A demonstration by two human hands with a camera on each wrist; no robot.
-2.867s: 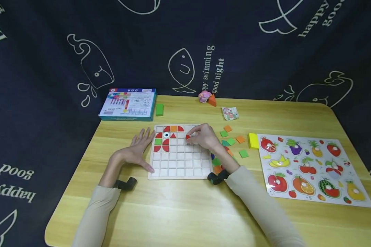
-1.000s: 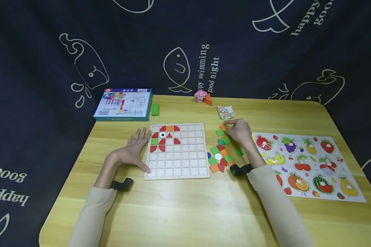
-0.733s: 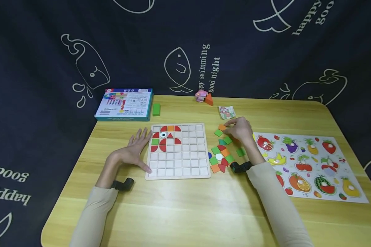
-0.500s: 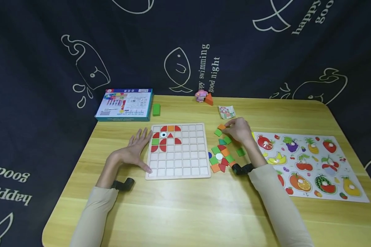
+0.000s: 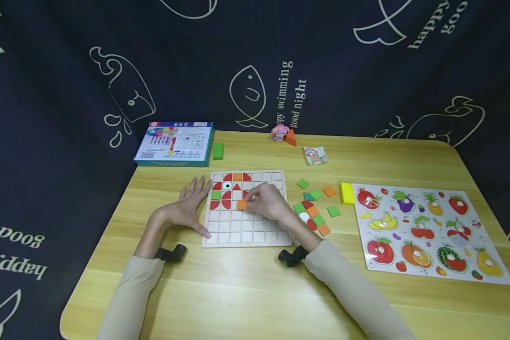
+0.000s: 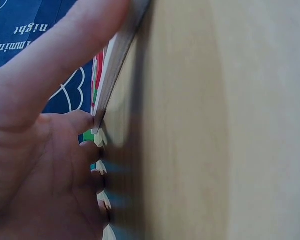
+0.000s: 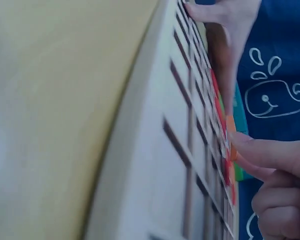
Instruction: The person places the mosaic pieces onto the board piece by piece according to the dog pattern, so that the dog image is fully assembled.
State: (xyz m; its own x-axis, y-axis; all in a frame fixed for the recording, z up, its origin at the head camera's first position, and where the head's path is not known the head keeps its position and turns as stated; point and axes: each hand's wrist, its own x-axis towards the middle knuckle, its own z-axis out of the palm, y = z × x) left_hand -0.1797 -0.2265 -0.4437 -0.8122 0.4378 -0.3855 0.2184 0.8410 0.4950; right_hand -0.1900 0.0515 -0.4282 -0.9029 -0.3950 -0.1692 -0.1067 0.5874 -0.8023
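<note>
Wooden counter [image 5: 238, 293]: right hand [image 5: 268, 202] pinches orange tile [image 5: 241, 205] over grid board [image 5: 236, 226]; left hand [image 5: 183, 208], fingers spread, touches board's left edge.

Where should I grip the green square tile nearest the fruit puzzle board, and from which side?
I'd pinch the green square tile by two opposite edges, from above, coming in from the near right: it lies flat, apart from the other tiles, with bare tabletop around its edges.
</note>
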